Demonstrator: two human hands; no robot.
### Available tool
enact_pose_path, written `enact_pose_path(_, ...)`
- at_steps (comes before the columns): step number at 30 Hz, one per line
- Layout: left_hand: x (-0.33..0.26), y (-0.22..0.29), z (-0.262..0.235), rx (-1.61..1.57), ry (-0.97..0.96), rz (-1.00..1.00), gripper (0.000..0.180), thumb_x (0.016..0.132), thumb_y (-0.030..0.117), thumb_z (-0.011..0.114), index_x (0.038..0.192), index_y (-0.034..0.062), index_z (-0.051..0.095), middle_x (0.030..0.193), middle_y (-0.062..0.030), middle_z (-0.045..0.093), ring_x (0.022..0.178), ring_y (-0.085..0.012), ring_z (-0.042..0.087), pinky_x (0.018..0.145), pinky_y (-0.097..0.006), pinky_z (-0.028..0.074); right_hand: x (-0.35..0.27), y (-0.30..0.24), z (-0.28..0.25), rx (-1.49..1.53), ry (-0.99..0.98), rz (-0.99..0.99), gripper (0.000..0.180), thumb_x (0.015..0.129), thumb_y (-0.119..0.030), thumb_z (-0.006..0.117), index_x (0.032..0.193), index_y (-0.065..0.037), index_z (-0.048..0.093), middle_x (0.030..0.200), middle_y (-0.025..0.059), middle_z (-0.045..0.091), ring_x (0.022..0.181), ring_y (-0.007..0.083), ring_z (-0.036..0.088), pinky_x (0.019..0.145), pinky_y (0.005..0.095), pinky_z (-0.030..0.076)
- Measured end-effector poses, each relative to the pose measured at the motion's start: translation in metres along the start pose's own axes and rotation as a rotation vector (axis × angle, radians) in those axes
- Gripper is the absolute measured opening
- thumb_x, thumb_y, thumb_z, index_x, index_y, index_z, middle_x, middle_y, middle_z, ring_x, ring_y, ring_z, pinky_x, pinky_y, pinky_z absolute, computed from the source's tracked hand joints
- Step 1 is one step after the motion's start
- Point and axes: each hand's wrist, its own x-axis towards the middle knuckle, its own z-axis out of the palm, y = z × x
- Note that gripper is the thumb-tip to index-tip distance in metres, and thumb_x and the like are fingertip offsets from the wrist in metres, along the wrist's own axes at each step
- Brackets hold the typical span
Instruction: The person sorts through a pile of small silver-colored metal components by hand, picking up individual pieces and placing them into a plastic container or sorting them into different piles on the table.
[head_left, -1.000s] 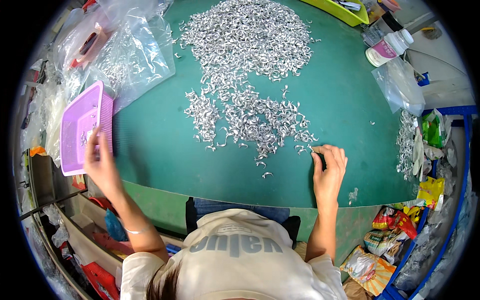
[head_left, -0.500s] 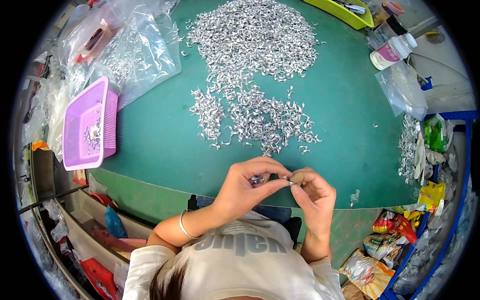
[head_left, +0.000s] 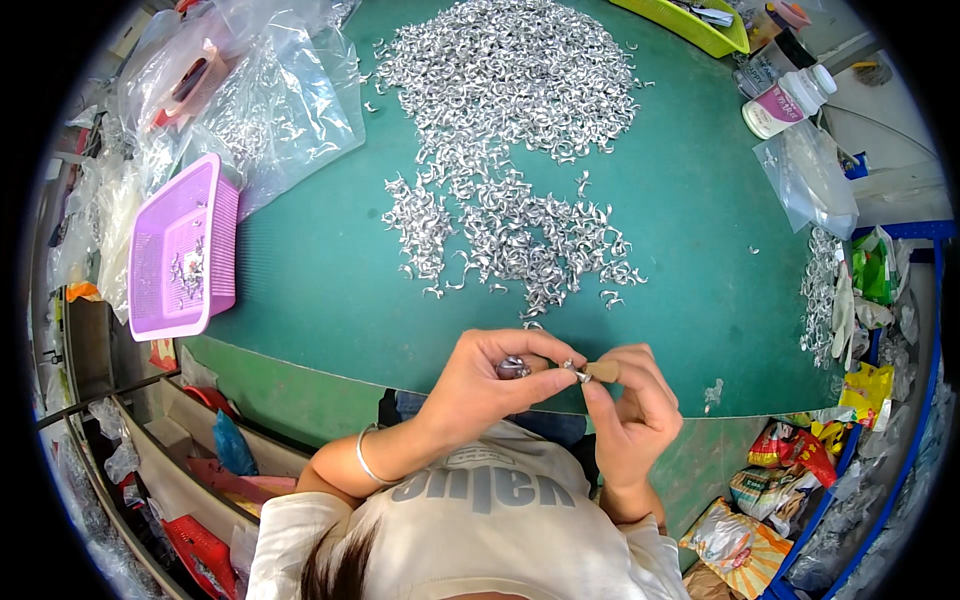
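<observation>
My left hand [head_left: 465, 380] is closed near the table's front edge. Its thumb and fingertips pinch a small curved silver metal piece [head_left: 582, 376], and a few more silver pieces [head_left: 513, 367] are tucked in its curled fingers. Against that pinched piece, my right hand [head_left: 645, 410] holds a small tan tapered piece [head_left: 603, 371], whose kind I cannot make out. Beyond my hands lies a loose spread of the same curved silver pieces [head_left: 520, 235], joined to a large heap [head_left: 510, 80] farther back.
A purple plastic basket [head_left: 222, 250] with some silver pieces stands at the left of the green table [head_left: 690, 250], in front of clear plastic bags [head_left: 300, 100]. A yellow-green tray [head_left: 690, 30], a white bottle [head_left: 785, 105] and a strip of silver pieces [head_left: 820, 300] lie along the right side.
My right hand has shifted slightly right and its fingers have turned, so more of the tan piece shows. My left hand has moved slightly down, still pinching the silver piece.
</observation>
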Motion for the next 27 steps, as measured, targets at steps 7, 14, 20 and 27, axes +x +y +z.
enact_pose_path(7, -0.001, 0.002, 0.001, -0.084, -0.029, -0.007, 0.010, 0.076, -0.003, 0.059, 0.085, -0.0027, 0.061, 0.085, -0.0040, 0.057, 0.053, -0.0002, 0.038, 0.043, -0.015, 0.026, 0.000, -0.005, -0.001, -0.098, -0.006, -0.091, 0.020, 0.059, 0.009, 0.067, 0.077, 0.005, 0.059, 0.073, 0.0124, 0.058, 0.066, 0.0228, 0.052, 0.056, 0.0282, 0.041)
enact_pose_path(14, -0.001, 0.000, 0.002, -0.032, -0.043, 0.081, 0.008, 0.077, -0.001, 0.058, 0.084, -0.0019, 0.060, 0.084, -0.0049, 0.055, 0.052, -0.0007, 0.036, 0.042, -0.015, 0.026, 0.000, -0.008, -0.001, -0.116, 0.004, -0.105, 0.019, 0.059, 0.009, 0.067, 0.076, 0.005, 0.059, 0.073, 0.0127, 0.058, 0.066, 0.0234, 0.052, 0.056, 0.0290, 0.041)
enact_pose_path(20, 0.005, -0.002, -0.005, -0.569, -0.085, -0.151, 0.012, 0.083, 0.011, 0.046, 0.085, -0.0012, 0.048, 0.074, -0.0052, 0.044, 0.051, -0.0046, 0.030, 0.042, -0.017, 0.026, 0.009, 0.017, -0.020, -0.112, 0.138, 0.178, 0.015, 0.065, 0.005, 0.063, 0.079, 0.004, 0.059, 0.074, 0.0123, 0.058, 0.068, 0.0213, 0.051, 0.064, 0.0290, 0.041)
enact_pose_path(27, 0.016, -0.024, -0.014, -0.531, 0.058, -0.047, 0.016, 0.076, 0.002, 0.040, 0.085, -0.0046, 0.051, 0.082, -0.0120, 0.050, 0.067, -0.0147, 0.045, 0.057, -0.026, 0.038, 0.022, 0.054, -0.030, -0.839, -0.039, 0.025, 0.024, 0.065, -0.006, 0.068, 0.087, -0.004, 0.060, 0.092, 0.0075, 0.054, 0.085, 0.0234, 0.048, 0.073, 0.0326, 0.035)
